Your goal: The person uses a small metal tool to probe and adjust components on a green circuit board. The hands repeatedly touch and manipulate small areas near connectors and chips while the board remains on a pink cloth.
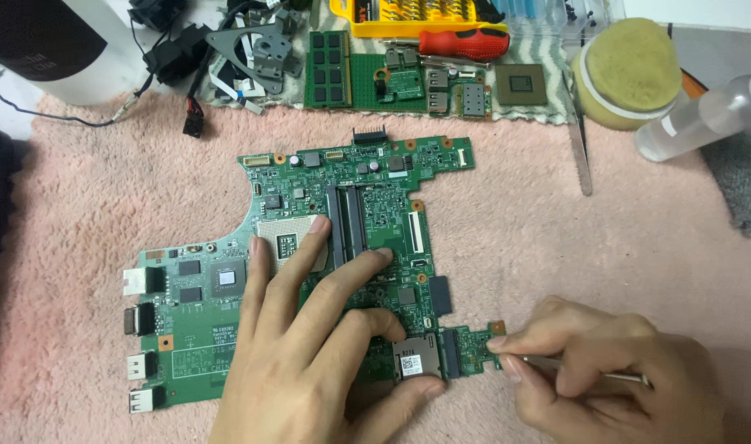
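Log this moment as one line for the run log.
left hand flat on green motherboard | right hand holds thin metal tool at board's right edge | pink mat underneath

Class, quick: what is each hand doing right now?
Left hand: open, fingers spread flat on the green circuit board.
Right hand: closed, pinching a thin metal tool at the board's edge.

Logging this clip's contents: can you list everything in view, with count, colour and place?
motherboard: 1, green, centre on pink cloth
memory module: 1, green, top centre
small boards: several, green, top centre
processor chip: 1, green and grey, top right
screwdriver: 1, red handle, top
bit case: 1, yellow, top
sponge: 1, yellow, top right
bottle: 1, clear, right
metal bracket: 1, grey, top left
left hand: flat on motherboard
right hand: fingers hold thin metal tool at board's lower right edge
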